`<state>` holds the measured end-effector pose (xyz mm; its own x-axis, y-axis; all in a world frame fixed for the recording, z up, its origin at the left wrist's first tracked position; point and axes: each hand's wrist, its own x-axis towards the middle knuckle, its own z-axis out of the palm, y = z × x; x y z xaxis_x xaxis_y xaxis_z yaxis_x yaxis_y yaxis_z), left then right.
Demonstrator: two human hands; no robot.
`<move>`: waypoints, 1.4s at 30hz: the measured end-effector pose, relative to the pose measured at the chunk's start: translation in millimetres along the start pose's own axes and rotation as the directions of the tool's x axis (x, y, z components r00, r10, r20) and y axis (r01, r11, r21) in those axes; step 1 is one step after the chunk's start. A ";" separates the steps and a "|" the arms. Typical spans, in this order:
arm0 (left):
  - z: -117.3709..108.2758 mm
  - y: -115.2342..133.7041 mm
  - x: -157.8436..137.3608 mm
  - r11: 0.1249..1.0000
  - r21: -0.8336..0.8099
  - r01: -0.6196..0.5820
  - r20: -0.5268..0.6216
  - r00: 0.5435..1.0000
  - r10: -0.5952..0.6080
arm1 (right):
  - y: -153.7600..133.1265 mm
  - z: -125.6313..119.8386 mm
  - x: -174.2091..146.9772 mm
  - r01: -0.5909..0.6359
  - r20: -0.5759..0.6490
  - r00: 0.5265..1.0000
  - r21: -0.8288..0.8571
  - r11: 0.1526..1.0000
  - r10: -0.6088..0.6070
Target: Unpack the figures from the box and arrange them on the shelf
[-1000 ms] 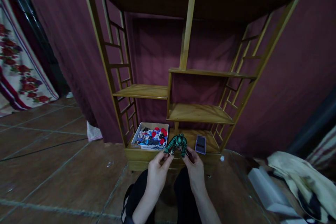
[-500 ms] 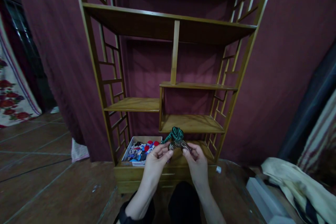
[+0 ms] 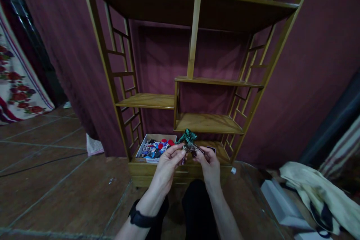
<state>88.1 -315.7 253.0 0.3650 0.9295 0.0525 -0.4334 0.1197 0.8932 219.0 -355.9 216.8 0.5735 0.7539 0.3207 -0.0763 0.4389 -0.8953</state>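
In front of the low shelf, a crumpled bundle of shiny green and brown fabric (image 3: 188, 136) hangs between my two hands; its exact kind I cannot make out. My left hand (image 3: 168, 161) pinches its brown left side between thumb and fingers. On the opposite side, my right hand (image 3: 209, 163) is closed on the brown end. The green part stands up above my fingertips. Just behind my left hand, a white cardboard box (image 3: 142, 147) sits on the shelf, filled with small blue, white, black and red items.
A wooden shelf unit (image 3: 193, 37) with stepped boards and drawers (image 3: 140, 172) stands against the dark red wall. Behind my right hand lies a dark flat object (image 3: 211, 149). Right on the floor are a grey-white box (image 3: 284, 204) and cream cloth (image 3: 315, 187). A cable (image 3: 50, 163) crosses the left floor.
The view has tilted down, so the shelves sit higher in the picture. Both hands keep hold of the fabric bundle, which has turned slightly. The dark flat object has come into sight behind my right hand.
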 end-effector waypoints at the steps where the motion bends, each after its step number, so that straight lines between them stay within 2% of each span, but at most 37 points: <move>1: -2.8 -2.6 -0.3 1.000 0.028 -0.009 -0.013 1.000 0.010 | 5.3 0.1 -1.5 -0.009 0.003 1.000 0.005 1.000 0.009; 7: -27.6 -31.9 4.0 0.960 0.263 -0.100 -0.068 0.990 0.121 | 47.5 -2.8 -8.9 -0.058 0.013 0.998 -0.018 0.998 0.058; 10: -43.8 -52.2 7.4 0.864 0.468 -0.187 -0.027 0.974 0.225 | 70.6 -6.1 -9.9 -0.065 0.012 0.998 -0.055 0.996 0.066; 13: -58.4 -67.4 7.6 0.640 0.729 -0.242 0.036 0.948 0.317 | 92.9 -9.1 -10.7 -0.088 0.026 0.996 -0.080 0.993 0.090; 16: -67.9 -74.9 4.4 0.369 0.876 -0.311 0.169 0.914 0.368 | 113.6 -11.2 -11.4 -0.124 0.062 0.990 -0.071 0.990 0.128; 21: -73.9 -80.4 0.2 -0.051 0.903 -0.427 0.419 0.848 0.324 | 143.0 -15.3 -11.0 -0.219 0.081 0.970 -0.112 0.969 0.229; 23: -75.7 -83.5 0.9 -0.179 0.873 -0.454 0.488 0.827 0.280 | 153.1 -17.4 -11.0 -0.240 0.078 0.964 -0.150 0.959 0.253; 25: -78.6 -88.1 2.8 -0.264 0.829 -0.493 0.550 0.804 0.225 | 162.7 -19.4 -11.5 -0.256 0.098 0.957 -0.145 0.956 0.272; 30: -90.2 -103.9 7.1 -0.365 0.740 -0.565 0.636 0.764 0.108 | 183.7 -23.7 -12.2 -0.294 0.176 0.938 -0.059 0.954 0.300; 37: -101.6 -112.0 7.8 -0.342 0.737 -0.583 0.636 0.769 0.060 | 191.8 -22.3 -8.2 -0.203 0.230 0.946 -0.122 0.972 0.227; 42: -109.8 -113.1 10.7 -0.370 0.728 -0.577 0.632 0.774 0.037 | 187.7 -14.5 -4.9 -0.148 0.231 0.956 -0.160 0.976 0.183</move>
<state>50.6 -281.0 103.5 0.7872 0.5033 0.3564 0.5498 -0.8345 -0.0357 213.6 -284.3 42.7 0.3455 0.9136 0.2145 -0.0284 0.2387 -0.9707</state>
